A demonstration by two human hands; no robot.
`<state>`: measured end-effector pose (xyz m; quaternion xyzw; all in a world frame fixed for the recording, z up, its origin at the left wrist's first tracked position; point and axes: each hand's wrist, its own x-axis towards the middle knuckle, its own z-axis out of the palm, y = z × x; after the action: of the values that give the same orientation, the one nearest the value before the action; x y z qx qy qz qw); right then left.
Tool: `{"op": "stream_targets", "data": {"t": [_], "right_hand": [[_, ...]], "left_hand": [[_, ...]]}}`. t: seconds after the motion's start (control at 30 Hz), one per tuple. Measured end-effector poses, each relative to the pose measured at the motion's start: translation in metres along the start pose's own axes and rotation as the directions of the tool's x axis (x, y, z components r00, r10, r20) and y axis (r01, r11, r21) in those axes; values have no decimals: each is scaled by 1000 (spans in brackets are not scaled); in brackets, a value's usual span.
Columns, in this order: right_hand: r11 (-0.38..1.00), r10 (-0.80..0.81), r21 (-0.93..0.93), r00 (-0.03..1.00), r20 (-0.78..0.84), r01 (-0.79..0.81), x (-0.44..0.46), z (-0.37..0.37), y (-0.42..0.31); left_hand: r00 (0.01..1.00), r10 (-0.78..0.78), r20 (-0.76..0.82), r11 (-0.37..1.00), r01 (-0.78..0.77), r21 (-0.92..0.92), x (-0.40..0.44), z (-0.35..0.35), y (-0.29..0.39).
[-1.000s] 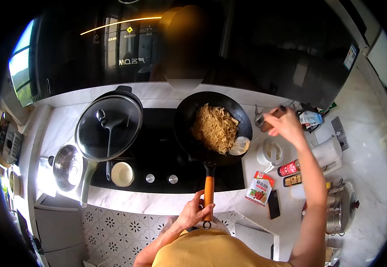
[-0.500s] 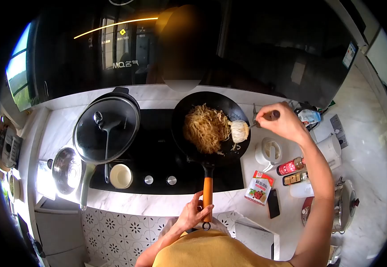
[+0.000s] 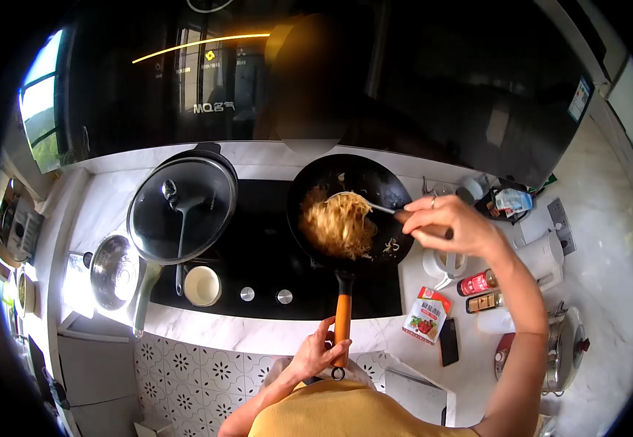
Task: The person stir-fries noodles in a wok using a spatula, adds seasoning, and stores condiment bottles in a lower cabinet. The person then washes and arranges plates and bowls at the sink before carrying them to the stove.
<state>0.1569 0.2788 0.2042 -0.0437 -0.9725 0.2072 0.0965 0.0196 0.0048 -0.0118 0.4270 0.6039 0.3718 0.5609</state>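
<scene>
Spatula [image 3: 380,208] farther left, above cooktop [image 3: 264,226]

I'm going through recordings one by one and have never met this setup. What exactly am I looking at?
There is no machine: a person is working bare-handed, seen by one camera worn on the head, looking forward and down. The left hand holds the orange handle of a black wok on a cooktop. The right hand holds a spatula at noodle-like strands in the wok. Leftward are a covered pan and white cup; rightward, a seasoning packet and phone.
</scene>
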Motion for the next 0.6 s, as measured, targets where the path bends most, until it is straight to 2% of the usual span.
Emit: {"op": "stream_targets", "data": {"t": [0.03, 0.07, 0.1, 0.13, 0.17, 0.2, 0.27, 0.33, 0.37, 0.4, 0.5, 0.6], "right_hand": [[1000, 14, 10, 1000, -15, -14, 1, -6, 8], [988, 150, 24, 988, 23, -151, 6, -10, 12], [988, 153, -15, 988, 13, -153, 11, -8, 25], [987, 153, -53, 988, 2, -152, 16, 0, 47], [986, 17, -163, 999, -45, -24, 20, 14, 78], [987, 12, -159, 999, -44, -18, 21, 25, 82], [1000, 12, 3, 977, -211, -11, 20, 50, 75], [1000, -13, -1, 995, -94, 13, -1, 73, 55], [997, -76, -21, 996, -49, 75, -14, 79, 44], [990, -137, -38, 991, 1, 137, -27, 83, 32], [964, -148, -207, 983, 110, 168, -64, 53, -11], [946, -59, -306, 984, 166, 108, -84, 15, -62]], "left_hand": [[1000, 7, -13, 1000, -7, -4, -1, 2, 0], [1000, 11, -23, 1000, -11, -7, -2, 3, -1], [1000, 11, -26, 1000, -11, -5, -2, 3, -1], [999, 18, -34, 1000, -18, 0, -2, 3, 0], [999, 23, -42, 1000, -23, 6, -3, 4, 0], [999, 19, -48, 1000, -19, 6, -4, 4, 0], [996, 46, -77, 998, -43, 35, -4, 7, -2], [992, 72, -107, 997, -70, 19, -4, 10, -6], [984, 109, -141, 994, -109, 5, -2, 12, -8], [990, 85, -110, 996, -87, -13, -1, 10, -8], [990, 111, -83, 994, -110, 13, 3, 8, -14], [987, 137, -86, 991, -136, 12, 4, 6, -13]]}}
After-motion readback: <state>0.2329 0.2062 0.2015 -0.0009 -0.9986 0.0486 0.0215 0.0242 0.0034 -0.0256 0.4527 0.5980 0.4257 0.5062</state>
